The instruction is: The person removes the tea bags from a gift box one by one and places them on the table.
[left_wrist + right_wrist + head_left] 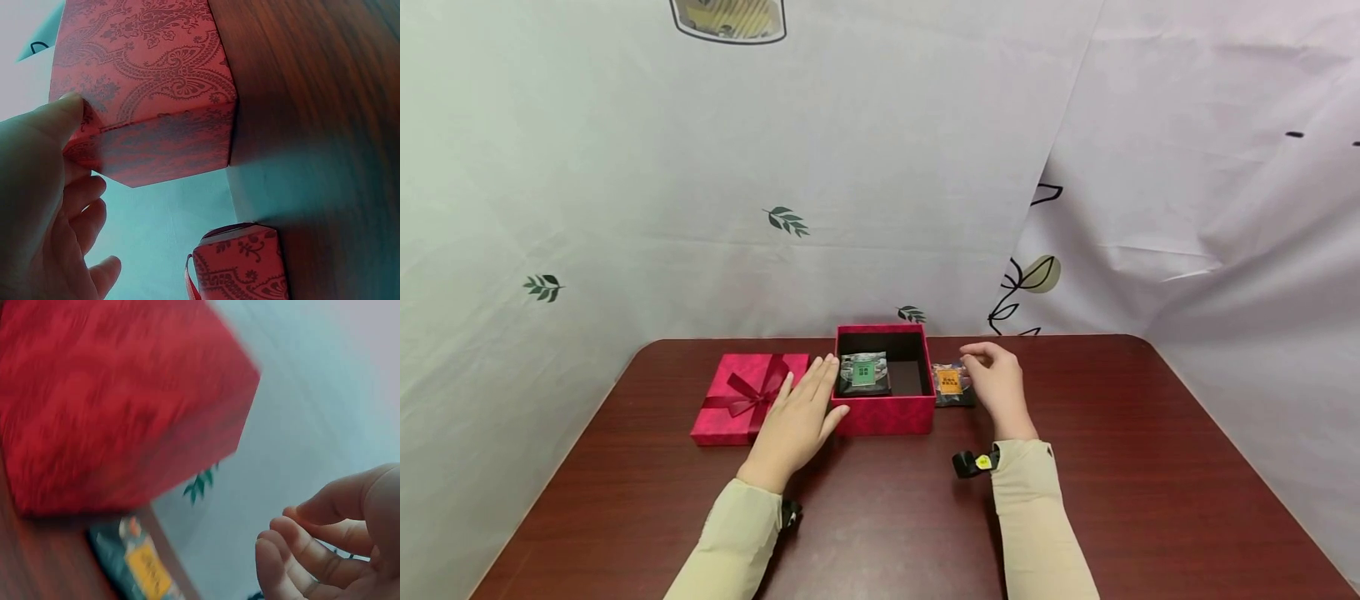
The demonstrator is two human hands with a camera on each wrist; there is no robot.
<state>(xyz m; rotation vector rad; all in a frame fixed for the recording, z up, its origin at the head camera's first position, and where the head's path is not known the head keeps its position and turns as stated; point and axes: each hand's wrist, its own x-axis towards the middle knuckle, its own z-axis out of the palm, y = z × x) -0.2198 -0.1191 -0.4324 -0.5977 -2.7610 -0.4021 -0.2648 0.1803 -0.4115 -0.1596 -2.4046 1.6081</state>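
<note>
A red patterned gift box (pixel 883 417) stands uncovered near the table's back edge. Inside it, on the left, lies a dark sachet with a green label (pixel 863 373). My left hand (pixel 799 421) rests at the box's front left corner, fingers straight and thumb on the front wall; the left wrist view shows the thumb tip on the box (pixel 156 69). Right of the box lies a dark sachet with an orange label (pixel 951 385). Just over its right edge is my right hand (pixel 997 385). In the right wrist view its fingers are bent loosely with nothing between them.
The red box lid (pixel 722 417), tied with a dark red ribbon bow, lies left of the box, partly behind my left hand. All stand on a reddish-brown wooden table (pixel 1150 483). A pale printed cloth (pixel 880 167) hangs behind it.
</note>
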